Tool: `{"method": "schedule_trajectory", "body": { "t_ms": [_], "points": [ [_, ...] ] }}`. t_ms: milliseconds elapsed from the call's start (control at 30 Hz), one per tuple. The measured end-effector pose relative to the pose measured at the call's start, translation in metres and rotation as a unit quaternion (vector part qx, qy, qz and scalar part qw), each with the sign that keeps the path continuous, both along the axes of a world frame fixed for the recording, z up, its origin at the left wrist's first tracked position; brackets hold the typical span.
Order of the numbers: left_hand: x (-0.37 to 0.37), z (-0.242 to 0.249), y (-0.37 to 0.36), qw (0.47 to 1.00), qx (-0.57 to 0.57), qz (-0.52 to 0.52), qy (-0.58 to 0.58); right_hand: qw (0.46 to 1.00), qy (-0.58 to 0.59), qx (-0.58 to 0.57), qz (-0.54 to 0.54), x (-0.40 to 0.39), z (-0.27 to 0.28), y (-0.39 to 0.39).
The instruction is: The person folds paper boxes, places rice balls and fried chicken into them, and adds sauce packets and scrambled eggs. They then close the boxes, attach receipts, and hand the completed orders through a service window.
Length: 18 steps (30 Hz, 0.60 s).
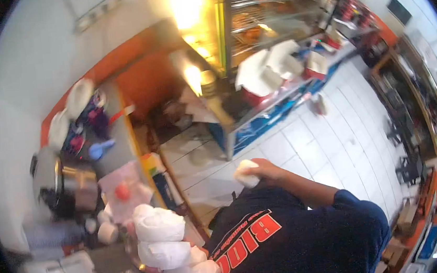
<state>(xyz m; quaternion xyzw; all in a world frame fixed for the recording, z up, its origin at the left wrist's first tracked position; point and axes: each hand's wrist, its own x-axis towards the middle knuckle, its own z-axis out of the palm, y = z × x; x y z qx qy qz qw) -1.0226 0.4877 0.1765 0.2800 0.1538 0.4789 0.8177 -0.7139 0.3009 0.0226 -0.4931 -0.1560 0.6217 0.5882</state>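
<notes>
My right hand (pixel 265 169) is closed around a small white item (pixel 247 174), held in front of my dark printed shirt (pixel 301 234). It is blurred, so I cannot tell what the item is. At the lower left, my left hand (pixel 151 270) holds several white wrapped bundles (pixel 159 224) in a stack against my body. Its fingers show at the side of the stack, and the rest is hidden behind the bundles. Just beyond the bundles lies a pink sheet or bag (pixel 124 190) with a red spot on the counter.
A dark pot (pixel 79 179), a light blue object (pixel 101 149) and patterned packs (pixel 74 140) stand on the left counter (pixel 115 107). Ahead is a lit display case (pixel 270 21), with white open boxes (pixel 260 74) on the ledge. Shelves (pixel 408 86) line the right beyond the tiled floor (pixel 334 141).
</notes>
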Motion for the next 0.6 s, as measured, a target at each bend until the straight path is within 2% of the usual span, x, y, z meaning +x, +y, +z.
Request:
{"method": "schedule_trajectory", "body": {
  "t_ms": [67,100,133,200,267,333,367,433,467,533,567,600],
  "points": [
    [0.075,-0.005,-0.033,0.998,-0.008,-0.066,-0.005,0.963,-0.123,-0.176,-0.162,0.071,-0.019,-0.082],
    [0.108,-0.015,-0.028,0.995,-0.025,-0.095,-0.004,0.930,-0.174,-0.219,-0.237,0.105,-0.033,-0.081],
    [0.139,-0.015,-0.043,0.991,-0.033,-0.126,-0.003,0.890,-0.218,-0.250,-0.312,0.137,-0.033,-0.095],
    [0.195,-0.019,-0.070,0.982,-0.049,-0.180,0.004,0.844,-0.249,-0.213,-0.425,0.201,-0.041,-0.106],
    [0.244,-0.018,-0.096,0.973,-0.060,-0.223,0.005,0.810,-0.350,-0.178,-0.436,0.266,-0.040,-0.094],
    [0.284,-0.017,-0.117,0.967,-0.070,-0.246,0.003,0.810,-0.379,-0.096,-0.438,0.322,-0.049,-0.054],
    [0.302,-0.015,-0.124,0.964,-0.073,-0.254,0.002,0.782,-0.469,-0.094,-0.400,0.345,-0.049,-0.031],
    [0.332,-0.012,-0.134,0.960,-0.077,-0.269,0.000,0.767,-0.545,-0.106,-0.322,0.378,-0.053,0.023],
    [0.347,-0.009,-0.136,0.959,-0.078,-0.273,-0.001,0.786,-0.536,-0.121,-0.283,0.389,-0.059,0.048],
    [0.376,-0.005,-0.137,0.955,-0.081,-0.286,-0.007,0.759,-0.619,-0.152,-0.136,0.409,-0.096,0.086],
    [0.390,-0.003,-0.136,0.952,-0.085,-0.293,-0.012,0.759,-0.616,-0.154,-0.146,0.417,-0.128,0.103],
    [0.405,-0.001,-0.133,0.949,-0.088,-0.302,-0.018,0.736,-0.643,-0.163,-0.136,0.417,-0.125,0.105]
  ]
}}
